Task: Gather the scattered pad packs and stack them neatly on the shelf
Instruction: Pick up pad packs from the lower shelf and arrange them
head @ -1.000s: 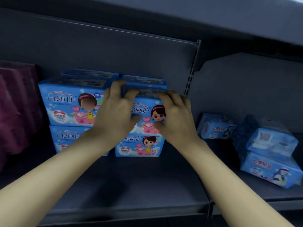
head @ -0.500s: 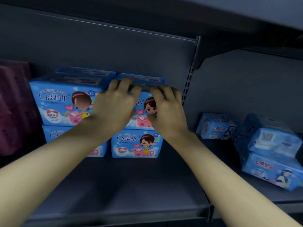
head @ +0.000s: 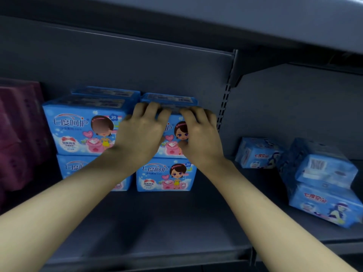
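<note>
Gripping top pad pack (head: 171,144) with left hand (head: 141,134) and right hand (head: 200,138); can slide off lower pack (head: 165,175) if pushed unevenly.

We note the upper pad pack (head: 170,134) is wrapped in smooth, glossy printed plastic film. The loose packs (head: 326,171) at right carry the same film, visibly creased. The shelf (head: 157,222) and slotted upright (head: 225,99) appear to be matt grey painted metal. The maroon packs (head: 19,134) look duller.

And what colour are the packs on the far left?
Maroon: the far-left packs, best in the head view.
</note>
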A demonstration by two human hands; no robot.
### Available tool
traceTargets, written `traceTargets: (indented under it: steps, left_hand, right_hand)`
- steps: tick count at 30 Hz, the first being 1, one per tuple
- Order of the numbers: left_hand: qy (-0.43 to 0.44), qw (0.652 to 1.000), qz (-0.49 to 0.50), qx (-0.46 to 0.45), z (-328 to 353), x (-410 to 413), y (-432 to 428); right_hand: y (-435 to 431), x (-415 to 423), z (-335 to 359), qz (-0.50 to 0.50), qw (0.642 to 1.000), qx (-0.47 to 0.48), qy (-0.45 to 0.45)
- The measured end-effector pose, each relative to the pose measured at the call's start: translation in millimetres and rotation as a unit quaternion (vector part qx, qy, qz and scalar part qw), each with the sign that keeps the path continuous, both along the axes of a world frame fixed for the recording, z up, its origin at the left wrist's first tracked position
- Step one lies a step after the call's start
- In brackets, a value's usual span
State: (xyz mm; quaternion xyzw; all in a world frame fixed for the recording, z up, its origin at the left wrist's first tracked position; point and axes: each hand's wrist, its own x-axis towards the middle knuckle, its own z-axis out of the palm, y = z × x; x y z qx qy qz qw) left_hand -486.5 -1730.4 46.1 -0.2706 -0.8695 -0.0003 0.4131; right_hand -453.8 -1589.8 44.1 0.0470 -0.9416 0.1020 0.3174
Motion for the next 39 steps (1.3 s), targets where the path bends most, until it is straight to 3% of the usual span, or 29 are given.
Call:
traceTargets:
  steps: [19, 24, 29, 39]
  left_hand:
    - [-0.033, 0.999, 0.001, 0.022, -1.2, 3.0, 2.0]
    - [-0.018, 1.0, -0.001, 0.006, -1.0, 18.1, -1.1]
    - [-0.012, 0.999, -0.049, -0.005, -9.3, 44.1, 6.7]
    - [-0.119, 0.986, -0.111, -0.038, -54.7, 84.2, 56.3]
  right_hand:
    - [-1.4, 3.4, 4.6, 0.004, 1.0, 0.004, -0.03]
    - [7.5, 18.6, 9.2, -0.013, 0.998, -0.053, -0.041]
    - [21.8, 48.7, 3.2, -0.056, 0.991, -0.079, -0.097]
    - [44.5, 119.3, -50.0, -0.151, 0.958, -0.025, -0.241]
